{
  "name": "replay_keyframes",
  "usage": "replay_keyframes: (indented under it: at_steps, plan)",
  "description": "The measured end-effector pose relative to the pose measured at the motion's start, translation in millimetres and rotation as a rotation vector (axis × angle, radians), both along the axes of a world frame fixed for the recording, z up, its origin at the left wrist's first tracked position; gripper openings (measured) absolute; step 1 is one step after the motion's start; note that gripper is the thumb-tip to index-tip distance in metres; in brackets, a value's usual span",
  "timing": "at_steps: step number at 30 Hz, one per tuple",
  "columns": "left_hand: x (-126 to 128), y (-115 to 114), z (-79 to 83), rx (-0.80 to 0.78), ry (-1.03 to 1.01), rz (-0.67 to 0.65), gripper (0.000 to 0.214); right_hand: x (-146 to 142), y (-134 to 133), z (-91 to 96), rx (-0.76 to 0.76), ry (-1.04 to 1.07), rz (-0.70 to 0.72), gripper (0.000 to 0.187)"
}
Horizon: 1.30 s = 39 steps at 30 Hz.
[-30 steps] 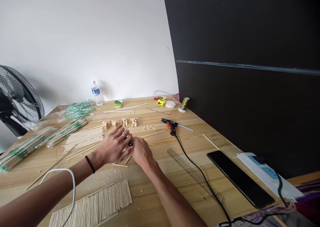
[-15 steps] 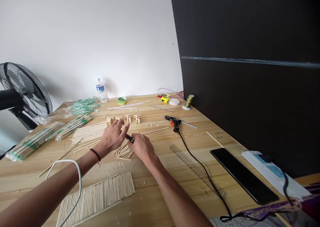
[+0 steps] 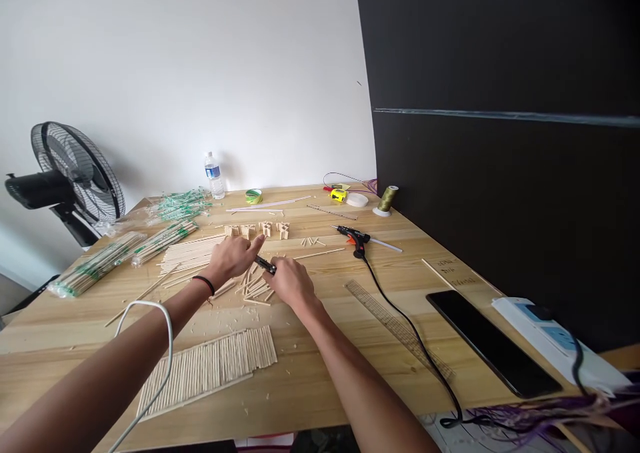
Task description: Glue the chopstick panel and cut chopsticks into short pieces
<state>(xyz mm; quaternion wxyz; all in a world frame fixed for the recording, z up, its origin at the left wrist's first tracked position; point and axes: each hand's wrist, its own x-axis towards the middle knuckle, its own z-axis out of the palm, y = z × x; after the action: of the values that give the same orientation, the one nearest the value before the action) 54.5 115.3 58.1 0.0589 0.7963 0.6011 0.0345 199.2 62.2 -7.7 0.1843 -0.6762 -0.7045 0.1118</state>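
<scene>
My right hand [image 3: 291, 284] is closed round a small black hand tool [image 3: 265, 264] whose tip points to the far left. My left hand [image 3: 231, 256], with a black band at the wrist, rests just left of the tool. Its fingers are drawn together at the tool's tip, and what they pinch is hidden. Under both hands lies a heap of short cut wooden sticks [image 3: 256, 289]. A fan of long bare sticks [image 3: 186, 256] lies beyond my left hand. A flat mat of sticks laid side by side [image 3: 210, 368] sits near the table's front edge.
Several small stick blocks [image 3: 257, 229] stand in a row behind the hands. A glue gun [image 3: 353, 236] with its black cord, a ruler [image 3: 395, 326], a phone [image 3: 493, 343] and a power strip [image 3: 555, 340] lie to the right. Bagged sticks [image 3: 100, 264], a bottle [image 3: 214, 174] and a fan [image 3: 75, 173] are on the left.
Both hands have moved a little farther out over the table with the black tool. The heap of short sticks, covered before, now shows under them. My view has swung left.
</scene>
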Motion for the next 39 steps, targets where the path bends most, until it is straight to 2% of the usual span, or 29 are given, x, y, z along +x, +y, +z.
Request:
replay_keyframes:
  at_steps: [6, 15, 22, 29, 34, 39]
  plan:
    - [1.3, -3.4, -2.3, -0.012, -0.005, 0.012, 0.083, -1.6, -3.6, 2.6, 0.004, -0.01, 0.02, 0.02]
    - [4.2, -8.0, -10.4, 0.042, 0.018, 0.004, 0.076, -2.4, -6.0, -4.0, 0.061, -0.017, 0.043, 0.019]
    - [1.7, -6.0, -12.8, 0.064, 0.02, -0.005, 0.07, -3.6, -4.7, -9.4, 0.089, -0.06, 0.009, 0.032]
    - [0.6, -4.7, -23.0, 0.131, 0.011, -0.007, 0.057, -6.3, -4.3, -14.0, 0.053, -0.111, -0.061, 0.049]
    - [-1.0, -11.4, -25.7, 0.263, -0.006, -0.044, 0.052, -6.1, 2.5, -13.4, 0.02, -0.13, -0.053, 0.051]
    - [5.5, -26.9, -35.3, 0.469, -0.006, -0.238, 0.052, -3.3, 9.3, -13.1, -0.02, -0.153, -0.03, 0.041]
